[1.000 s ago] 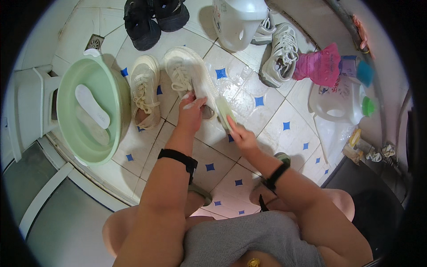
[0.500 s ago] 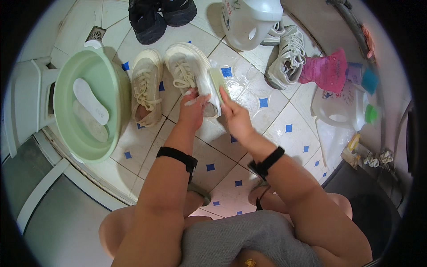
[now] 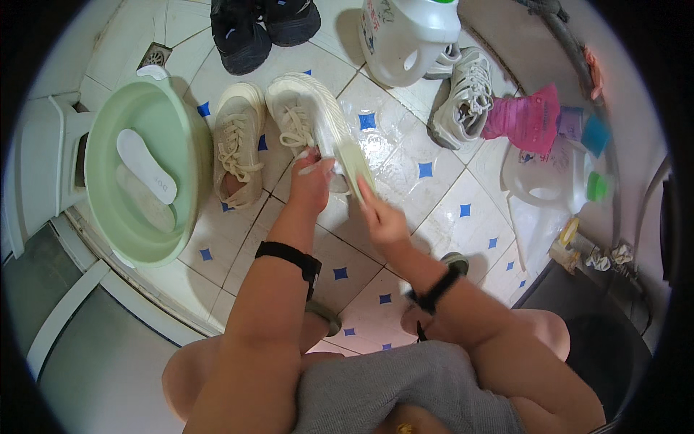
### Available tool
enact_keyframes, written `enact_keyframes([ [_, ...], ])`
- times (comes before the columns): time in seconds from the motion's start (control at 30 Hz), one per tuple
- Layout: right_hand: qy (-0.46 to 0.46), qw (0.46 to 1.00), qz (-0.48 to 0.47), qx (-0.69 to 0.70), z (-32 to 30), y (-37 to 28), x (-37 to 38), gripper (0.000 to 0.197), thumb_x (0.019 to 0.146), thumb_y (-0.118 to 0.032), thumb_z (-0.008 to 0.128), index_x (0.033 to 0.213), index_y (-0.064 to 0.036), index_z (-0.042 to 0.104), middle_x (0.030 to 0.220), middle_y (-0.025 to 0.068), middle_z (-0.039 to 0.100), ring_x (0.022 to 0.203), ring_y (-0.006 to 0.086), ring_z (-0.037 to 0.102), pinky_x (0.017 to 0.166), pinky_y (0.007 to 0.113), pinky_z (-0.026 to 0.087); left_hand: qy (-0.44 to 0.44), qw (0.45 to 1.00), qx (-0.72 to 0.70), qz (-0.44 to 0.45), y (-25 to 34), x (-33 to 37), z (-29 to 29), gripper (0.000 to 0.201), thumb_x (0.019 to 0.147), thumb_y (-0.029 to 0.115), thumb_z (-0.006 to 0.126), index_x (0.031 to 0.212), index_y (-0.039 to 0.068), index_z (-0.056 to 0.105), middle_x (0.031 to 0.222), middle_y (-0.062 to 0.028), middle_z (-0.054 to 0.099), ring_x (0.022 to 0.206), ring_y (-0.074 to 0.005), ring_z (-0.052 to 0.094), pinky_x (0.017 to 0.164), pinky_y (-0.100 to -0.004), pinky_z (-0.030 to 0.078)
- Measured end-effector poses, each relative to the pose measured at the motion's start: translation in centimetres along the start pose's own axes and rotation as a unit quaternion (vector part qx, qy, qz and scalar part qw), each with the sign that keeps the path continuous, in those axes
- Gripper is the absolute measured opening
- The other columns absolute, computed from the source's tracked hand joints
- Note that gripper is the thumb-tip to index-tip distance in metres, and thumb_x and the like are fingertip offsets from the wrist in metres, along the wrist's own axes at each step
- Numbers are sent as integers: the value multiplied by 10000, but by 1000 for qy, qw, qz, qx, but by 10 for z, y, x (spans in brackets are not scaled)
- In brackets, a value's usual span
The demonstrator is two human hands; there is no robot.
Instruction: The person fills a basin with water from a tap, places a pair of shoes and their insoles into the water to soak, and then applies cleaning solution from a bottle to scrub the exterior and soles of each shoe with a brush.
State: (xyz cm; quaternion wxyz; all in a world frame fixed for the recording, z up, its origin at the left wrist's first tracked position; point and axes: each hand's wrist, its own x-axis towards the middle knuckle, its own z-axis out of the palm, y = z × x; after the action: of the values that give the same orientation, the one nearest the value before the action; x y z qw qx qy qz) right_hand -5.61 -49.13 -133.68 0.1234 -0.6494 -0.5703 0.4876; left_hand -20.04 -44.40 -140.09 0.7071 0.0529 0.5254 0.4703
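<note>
A wet cream sneaker [image 3: 295, 108] with beige laces rests on the tiles in front of me, suds along its right side. My left hand [image 3: 311, 184], with foam on its fingers, grips it at the heel opening. In my right hand [image 3: 383, 220] is a pale green brush [image 3: 356, 166], pressed along the sneaker's right side near the heel; its bristles are hidden. The matching sneaker [image 3: 237, 145] sits just to the left, toe pointing away from me.
At left stands a green basin [image 3: 189, 210] holding water and two insoles [image 3: 147, 165]. Black shoes [image 3: 242, 40] are at the far side. A white jug [image 3: 405, 43], grey-white sneakers [image 3: 466, 101], a pink bag [image 3: 528, 119] and another jug [image 3: 546, 177] line the right. A floor drain [image 3: 155, 56] lies beyond the basin.
My right hand has drawn the brush toward me along the sneaker's side, from mid-shoe to the heel. My left hand keeps its hold on the sneaker.
</note>
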Motion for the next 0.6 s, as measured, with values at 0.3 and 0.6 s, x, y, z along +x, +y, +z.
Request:
enact_keyframes([
  [0.3,49,997,-39,45,-4,-13,39,431,900,-145,485,1312,-265,442,939,206,605,781,319,608,696,363,460,-16,1000,-22,14,2,-3,11,316,789,-22,503,1102,-3,542,1022,-56,581,845,-131,560,701,-239,438],
  [0.6,-12,978,67,195,-22,2,57,467,912,-135,475,1359,-240,390,923,90,597,885,162,558,844,274,417,-24,998,55,12,11,-2,26,328,760,-25,569,1083,16,537,984,-41,595,836,-134,566,685,-230,433],
])
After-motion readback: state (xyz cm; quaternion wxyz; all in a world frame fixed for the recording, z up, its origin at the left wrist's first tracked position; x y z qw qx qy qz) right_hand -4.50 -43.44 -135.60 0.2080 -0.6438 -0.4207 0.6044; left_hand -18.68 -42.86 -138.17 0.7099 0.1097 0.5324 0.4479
